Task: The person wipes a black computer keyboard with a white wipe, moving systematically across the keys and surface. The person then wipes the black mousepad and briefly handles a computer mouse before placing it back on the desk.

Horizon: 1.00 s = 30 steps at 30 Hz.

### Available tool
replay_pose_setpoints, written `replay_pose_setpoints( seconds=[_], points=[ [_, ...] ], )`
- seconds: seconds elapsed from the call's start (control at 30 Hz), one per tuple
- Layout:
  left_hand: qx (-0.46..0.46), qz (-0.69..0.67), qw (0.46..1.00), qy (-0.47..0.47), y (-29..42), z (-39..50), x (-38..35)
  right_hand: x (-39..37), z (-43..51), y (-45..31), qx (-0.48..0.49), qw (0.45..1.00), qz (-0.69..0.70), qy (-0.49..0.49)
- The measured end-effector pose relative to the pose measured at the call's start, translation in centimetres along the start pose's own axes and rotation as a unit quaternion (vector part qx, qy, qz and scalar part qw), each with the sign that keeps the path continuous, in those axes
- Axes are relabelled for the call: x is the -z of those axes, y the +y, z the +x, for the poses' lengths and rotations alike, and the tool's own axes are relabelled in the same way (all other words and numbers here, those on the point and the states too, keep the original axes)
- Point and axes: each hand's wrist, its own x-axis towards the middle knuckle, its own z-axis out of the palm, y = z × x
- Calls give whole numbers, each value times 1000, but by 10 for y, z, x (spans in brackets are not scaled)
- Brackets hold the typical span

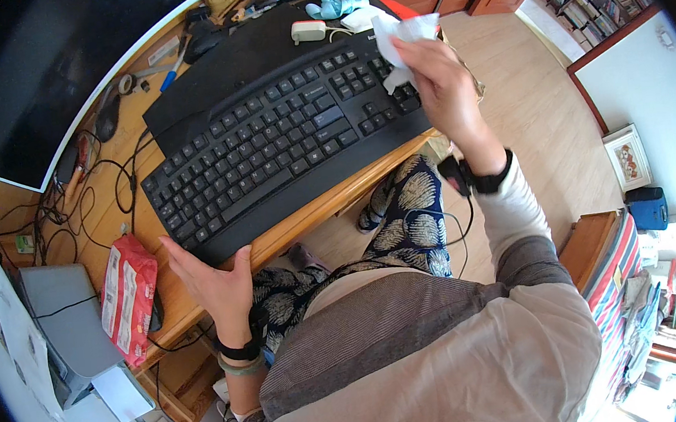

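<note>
A black computer keyboard [269, 144] lies at a slant along the front of a wooden desk [273, 237]. My left hand [217, 285] holds its near left corner, the thumb on the front edge and the fingers along the left side. At the other end, my right hand [438, 80] grips a crumpled white wipe [397, 38] over the number pad, partly covering those keys. Whether the wipe presses on the keys is hard to tell. Both wrists wear black bands.
A monitor [92, 45] stands behind tangled cables [69, 208]. A red wipes packet [129, 298] lies left of my left hand, beside a grey printer [68, 319]. A white charger [308, 31] and a black mouse [108, 118] sit beyond the keyboard. A cable hangs from my right wrist.
</note>
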Motion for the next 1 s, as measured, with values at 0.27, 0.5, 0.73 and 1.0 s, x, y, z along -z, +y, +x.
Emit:
replay_pose_setpoints(
  seconds=[0.27, 0.5, 0.73, 1.0],
  points=[
    [10, -8, 1000, -6, 0, -1, 0, -18, -4, 18, 43, 972, -151, -177],
    [7, -6, 1000, -8, 0, 0, 0, 7, -36, -7, 13, 965, -168, -201],
    [5, -10, 1000, -11, -1, 0, 1, 18, -62, -22, -7, 976, -141, -165],
    [10, -10, 1000, -9, 0, -1, 0, 30, -25, 13, -95, 993, 17, -66]
  ],
)
